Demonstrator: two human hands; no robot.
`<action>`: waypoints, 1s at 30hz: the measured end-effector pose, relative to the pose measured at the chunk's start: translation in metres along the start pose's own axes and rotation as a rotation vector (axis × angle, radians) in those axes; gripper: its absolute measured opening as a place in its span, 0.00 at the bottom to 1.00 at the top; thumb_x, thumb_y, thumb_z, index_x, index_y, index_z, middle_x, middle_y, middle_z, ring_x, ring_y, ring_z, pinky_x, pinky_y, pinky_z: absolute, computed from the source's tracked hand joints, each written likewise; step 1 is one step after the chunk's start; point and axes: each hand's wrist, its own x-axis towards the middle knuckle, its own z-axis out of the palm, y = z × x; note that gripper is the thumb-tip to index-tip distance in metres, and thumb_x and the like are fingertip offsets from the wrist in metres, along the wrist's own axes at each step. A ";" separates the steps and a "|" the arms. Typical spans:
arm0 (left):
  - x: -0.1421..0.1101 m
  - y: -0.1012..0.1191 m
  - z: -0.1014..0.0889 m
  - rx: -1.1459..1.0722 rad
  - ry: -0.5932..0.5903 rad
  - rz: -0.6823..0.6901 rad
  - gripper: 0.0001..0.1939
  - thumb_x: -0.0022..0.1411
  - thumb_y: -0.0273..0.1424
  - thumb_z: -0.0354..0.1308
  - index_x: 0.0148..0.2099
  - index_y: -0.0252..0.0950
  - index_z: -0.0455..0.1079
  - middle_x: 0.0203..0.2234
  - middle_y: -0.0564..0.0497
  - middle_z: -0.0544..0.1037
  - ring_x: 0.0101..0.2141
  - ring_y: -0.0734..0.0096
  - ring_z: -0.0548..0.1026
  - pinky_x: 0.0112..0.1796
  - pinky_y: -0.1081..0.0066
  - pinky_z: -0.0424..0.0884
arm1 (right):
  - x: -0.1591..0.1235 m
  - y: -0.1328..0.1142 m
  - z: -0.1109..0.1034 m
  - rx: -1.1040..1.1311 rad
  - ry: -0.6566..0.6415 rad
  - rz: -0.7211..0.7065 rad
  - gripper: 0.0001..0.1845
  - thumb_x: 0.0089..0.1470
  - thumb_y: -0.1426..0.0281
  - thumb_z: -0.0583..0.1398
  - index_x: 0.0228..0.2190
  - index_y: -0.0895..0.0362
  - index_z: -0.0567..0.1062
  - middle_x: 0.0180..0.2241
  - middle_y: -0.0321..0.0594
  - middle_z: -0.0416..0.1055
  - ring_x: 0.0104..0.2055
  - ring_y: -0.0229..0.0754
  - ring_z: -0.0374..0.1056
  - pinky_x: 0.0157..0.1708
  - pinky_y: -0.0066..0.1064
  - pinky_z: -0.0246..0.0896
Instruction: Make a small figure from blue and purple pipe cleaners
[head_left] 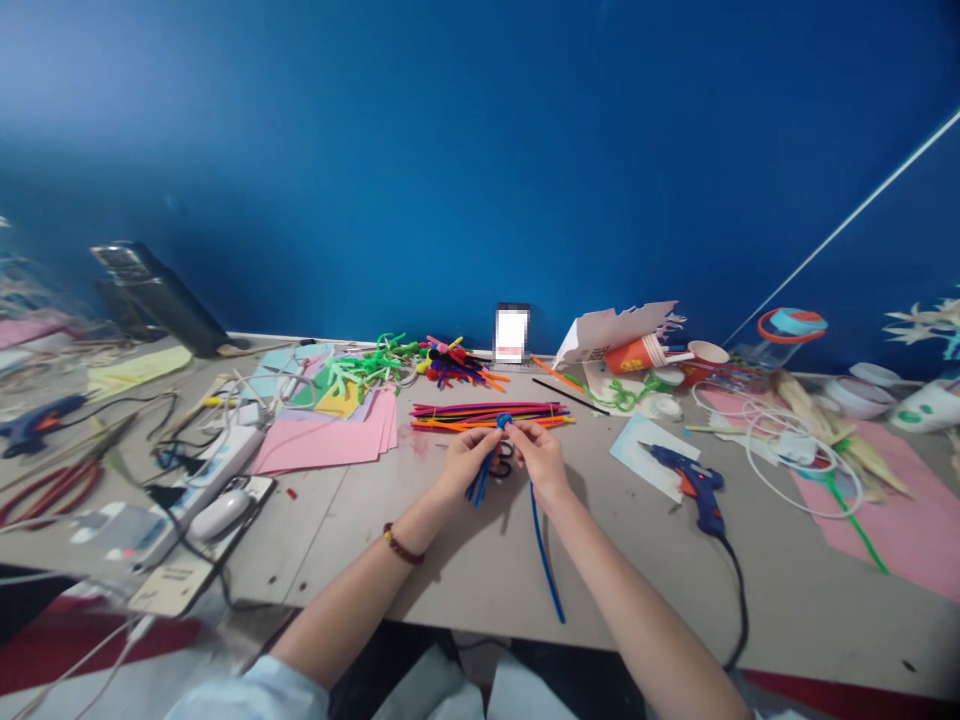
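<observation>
Both hands meet at the middle of the table around blue pipe cleaners (505, 421), whose top is wound into a small round coil. My left hand (469, 462) is closed on them, with several blue ends (478, 490) sticking out below its fingers. At the coil's right side my right hand (538, 455) pinches the same blue piece. One long blue strand (546, 560) hangs from under my right hand toward the table's front edge. Just behind the fingers lies a bundle of straight pipe cleaners (450, 412) in mixed colours. Black scissor handles (501, 460) show partly between the hands.
A blue glue gun (694, 482) lies at right, its cord running off the front edge. Pink paper (322, 445), a power strip (199, 490) and a phone (169, 585) are at left. A small lit screen (512, 333) leans against the blue wall, near bent green pipe cleaners (367, 365).
</observation>
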 end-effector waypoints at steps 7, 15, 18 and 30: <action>-0.001 0.001 0.001 0.265 0.037 0.258 0.13 0.52 0.39 0.62 0.27 0.32 0.73 0.15 0.55 0.67 0.18 0.80 0.63 0.21 0.78 0.57 | -0.001 0.001 0.000 -0.072 -0.021 -0.072 0.15 0.38 0.58 0.66 0.26 0.56 0.73 0.19 0.32 0.65 0.18 0.32 0.56 0.14 0.24 0.49; 0.001 -0.003 0.000 0.073 0.054 0.038 0.19 0.46 0.45 0.64 0.27 0.31 0.72 0.15 0.56 0.66 0.16 0.81 0.61 0.19 0.78 0.58 | 0.000 0.007 -0.003 -0.250 0.000 -0.247 0.09 0.44 0.63 0.62 0.28 0.56 0.75 0.26 0.38 0.71 0.28 0.37 0.66 0.27 0.28 0.63; 0.003 -0.001 0.000 -0.030 0.053 -0.054 0.19 0.43 0.43 0.67 0.27 0.30 0.71 0.15 0.56 0.67 0.16 0.82 0.62 0.18 0.78 0.59 | 0.000 0.007 -0.003 -0.263 -0.005 -0.229 0.10 0.44 0.63 0.62 0.29 0.56 0.75 0.28 0.38 0.72 0.28 0.37 0.67 0.26 0.27 0.62; 0.005 0.005 -0.002 -0.339 -0.129 -0.259 0.15 0.47 0.36 0.66 0.26 0.30 0.67 0.15 0.57 0.63 0.15 0.84 0.59 0.16 0.81 0.57 | -0.001 0.005 0.002 -0.007 -0.005 0.107 0.23 0.33 0.57 0.68 0.31 0.58 0.76 0.14 0.28 0.62 0.15 0.30 0.54 0.13 0.22 0.43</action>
